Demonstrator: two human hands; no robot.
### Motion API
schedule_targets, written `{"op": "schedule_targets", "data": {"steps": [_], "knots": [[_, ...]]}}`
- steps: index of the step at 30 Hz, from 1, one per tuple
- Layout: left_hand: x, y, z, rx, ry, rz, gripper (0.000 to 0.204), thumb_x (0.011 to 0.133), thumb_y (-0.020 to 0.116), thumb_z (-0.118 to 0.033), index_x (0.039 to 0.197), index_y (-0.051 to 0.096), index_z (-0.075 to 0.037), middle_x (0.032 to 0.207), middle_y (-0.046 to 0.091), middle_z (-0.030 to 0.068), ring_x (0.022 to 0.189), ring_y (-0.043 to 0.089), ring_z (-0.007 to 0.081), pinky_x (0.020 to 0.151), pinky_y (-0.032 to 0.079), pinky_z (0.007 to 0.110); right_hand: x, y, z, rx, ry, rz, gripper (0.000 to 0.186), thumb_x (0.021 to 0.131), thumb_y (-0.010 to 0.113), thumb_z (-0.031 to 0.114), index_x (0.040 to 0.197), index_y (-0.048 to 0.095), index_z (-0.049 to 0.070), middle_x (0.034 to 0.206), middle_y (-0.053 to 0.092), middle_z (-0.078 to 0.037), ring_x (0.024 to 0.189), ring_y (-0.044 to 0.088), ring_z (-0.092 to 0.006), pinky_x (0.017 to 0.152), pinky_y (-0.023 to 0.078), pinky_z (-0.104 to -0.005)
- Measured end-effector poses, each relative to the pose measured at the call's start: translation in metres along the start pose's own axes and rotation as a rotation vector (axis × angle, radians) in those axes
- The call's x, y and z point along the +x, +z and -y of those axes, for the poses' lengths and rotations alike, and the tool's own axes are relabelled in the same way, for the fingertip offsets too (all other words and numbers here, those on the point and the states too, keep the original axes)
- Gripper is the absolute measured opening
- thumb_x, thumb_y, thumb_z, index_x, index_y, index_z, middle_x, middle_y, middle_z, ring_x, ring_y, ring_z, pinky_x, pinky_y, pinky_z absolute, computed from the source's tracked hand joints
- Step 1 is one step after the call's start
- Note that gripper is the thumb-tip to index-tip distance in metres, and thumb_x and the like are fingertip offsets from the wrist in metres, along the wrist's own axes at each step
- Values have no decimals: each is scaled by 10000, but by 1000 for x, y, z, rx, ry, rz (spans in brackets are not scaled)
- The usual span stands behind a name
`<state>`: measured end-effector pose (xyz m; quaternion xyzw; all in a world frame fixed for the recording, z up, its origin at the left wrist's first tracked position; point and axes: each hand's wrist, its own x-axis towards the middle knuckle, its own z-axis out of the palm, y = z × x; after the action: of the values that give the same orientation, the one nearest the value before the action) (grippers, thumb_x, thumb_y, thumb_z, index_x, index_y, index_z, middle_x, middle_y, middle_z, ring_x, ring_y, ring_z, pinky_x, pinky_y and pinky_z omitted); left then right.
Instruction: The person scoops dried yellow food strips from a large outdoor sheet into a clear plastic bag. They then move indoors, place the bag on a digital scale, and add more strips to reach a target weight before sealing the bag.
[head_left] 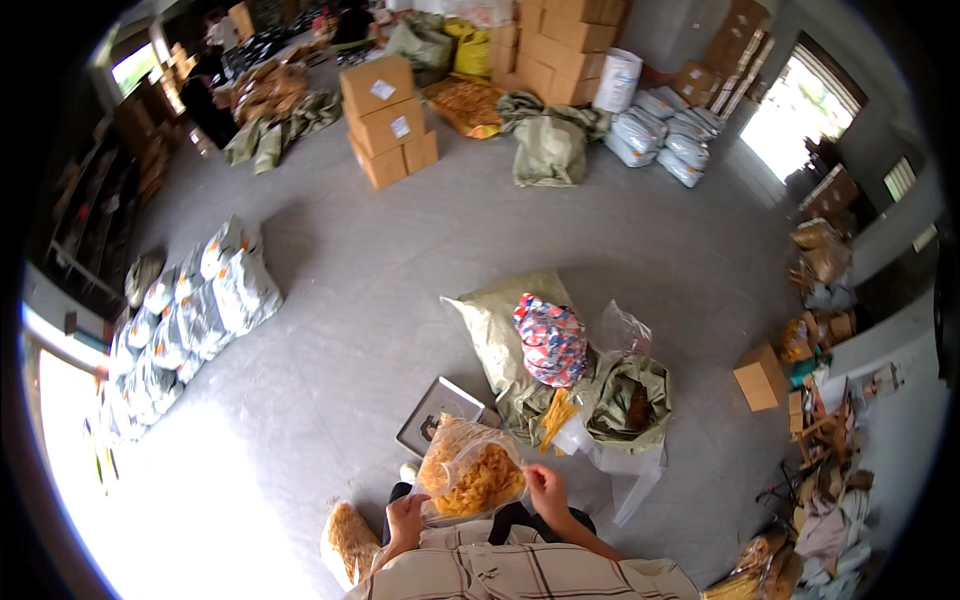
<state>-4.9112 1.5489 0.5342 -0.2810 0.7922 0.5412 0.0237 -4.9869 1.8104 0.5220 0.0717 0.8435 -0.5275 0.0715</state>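
Note:
My left hand (405,518) is closed on the left edge of a clear plastic bag (450,445) full of orange-yellow curly pieces. My right hand (547,492) pinches the bag's right edge. Just beyond it, a metal tray (418,415) lies on the floor, beside a large pale green woven sack (500,330) with a red, blue and white patterned bundle (550,340) on top. To the right are an open green sack (620,400) with dark brown contents, yellow strips (557,415) and clear plastic. Another filled bag (348,540) sits by my left leg.
Grey wrapped packages (210,300) lie in rows at left. Stacked cartons (378,125), sacks (548,150) and blue-grey parcels (660,135) stand across the room. A lone carton (760,378) and piled goods (820,500) line the right wall. People (205,100) are at the far left.

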Motion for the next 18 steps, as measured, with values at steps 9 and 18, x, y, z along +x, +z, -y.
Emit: {"op": "schedule_targets", "data": {"steps": [9, 18], "knots": [[-64, 45, 31, -346, -340, -102, 165, 880, 584, -106, 836, 693, 9, 570, 425, -50, 550, 348, 46, 479, 311, 266, 3, -25, -16, 21, -31, 181, 188, 892, 586, 146, 915, 649, -29, 642, 563, -34, 561, 502, -94, 524, 403, -252], [-112, 52, 104, -244, -369, -291, 154, 862, 612, -137, 842, 685, -3, 594, 578, 128, 537, 532, 169, 544, 427, 335, -39, -17, -56, -47, -88, 316, 150, 901, 582, 110, 956, 648, -12, 635, 529, 6, 535, 463, -55, 489, 366, -212]]}}
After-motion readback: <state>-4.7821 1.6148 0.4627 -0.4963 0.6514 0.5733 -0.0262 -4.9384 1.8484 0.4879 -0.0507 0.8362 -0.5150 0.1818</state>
